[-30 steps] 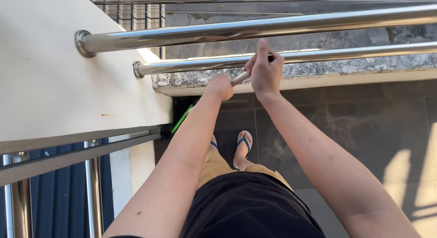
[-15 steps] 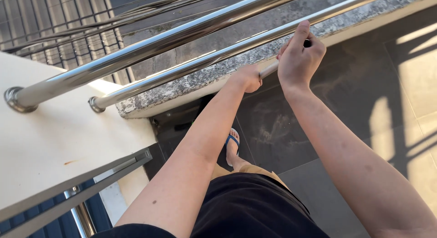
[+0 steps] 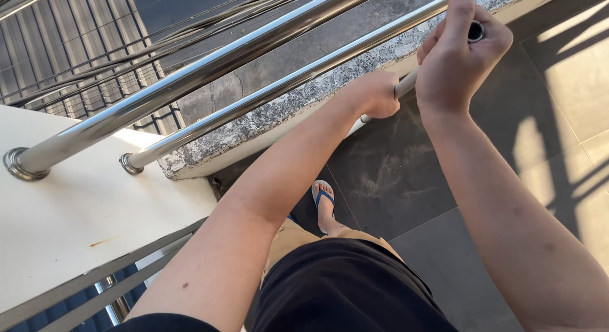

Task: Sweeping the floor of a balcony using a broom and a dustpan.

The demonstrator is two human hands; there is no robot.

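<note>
**Two hands on a long stick by the shiny rails**

The left hand (image 3: 379, 94) has its grip closed tight around a pale stick handle (image 3: 406, 84). The right hand (image 3: 458, 53) is closed around the top end of the same handle, where a dark round cap shows. The handle slants down between the two hands, just in front of the lower shiny rail (image 3: 285, 84). A fatter upper rail (image 3: 190, 78) runs beside it. Both rails go into a cream wall top (image 3: 70, 205) with a small orange mark. Below is a dark tiled floor (image 3: 393, 173) and a foot in a blue sandal (image 3: 325, 202).

Half a second ago both hands were lower in the picture. Now they sit higher and look bigger. The green bit seen earlier by the floor is out of sight.
</note>
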